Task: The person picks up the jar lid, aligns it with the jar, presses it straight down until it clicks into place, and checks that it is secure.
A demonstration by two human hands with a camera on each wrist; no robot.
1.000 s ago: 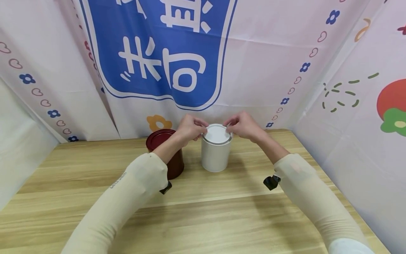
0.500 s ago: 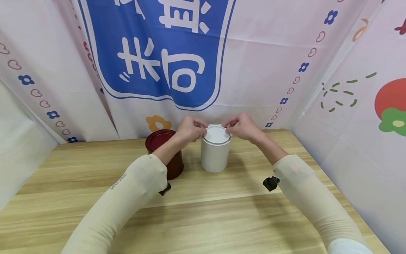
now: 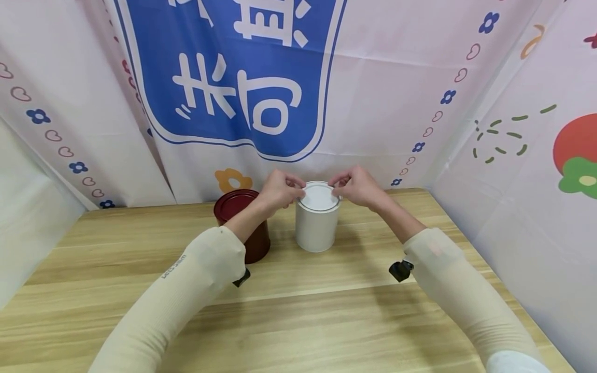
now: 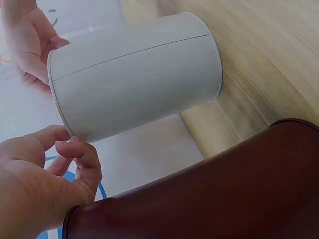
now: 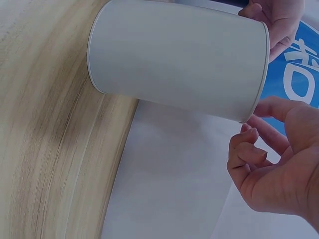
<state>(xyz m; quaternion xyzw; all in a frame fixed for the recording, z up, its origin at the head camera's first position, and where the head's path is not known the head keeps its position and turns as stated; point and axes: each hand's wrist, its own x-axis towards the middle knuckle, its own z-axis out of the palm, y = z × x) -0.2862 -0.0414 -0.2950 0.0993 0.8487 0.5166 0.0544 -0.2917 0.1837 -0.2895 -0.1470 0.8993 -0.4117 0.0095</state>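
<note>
A white can (image 3: 315, 231) stands upright on the table, its round white lid (image 3: 319, 198) sitting level within the top rim. My left hand (image 3: 280, 189) pinches the can's rim on the left, thumb over the lid's edge. On the opposite side my right hand (image 3: 356, 187) pinches the rim the same way. The left wrist view shows the left hand (image 4: 45, 179) at the can's rim, with curled lower fingers under it. In the right wrist view, the right hand (image 5: 284, 154) touches the rim with its fingertips.
A dark red can (image 3: 259, 243) with a red lid (image 3: 232, 204) stands just left of the white can, partly behind the left forearm. Printed cloth (image 3: 382, 103) hangs right behind the wooden table (image 3: 298, 321), and a side cloth (image 3: 527, 207) borders its right edge.
</note>
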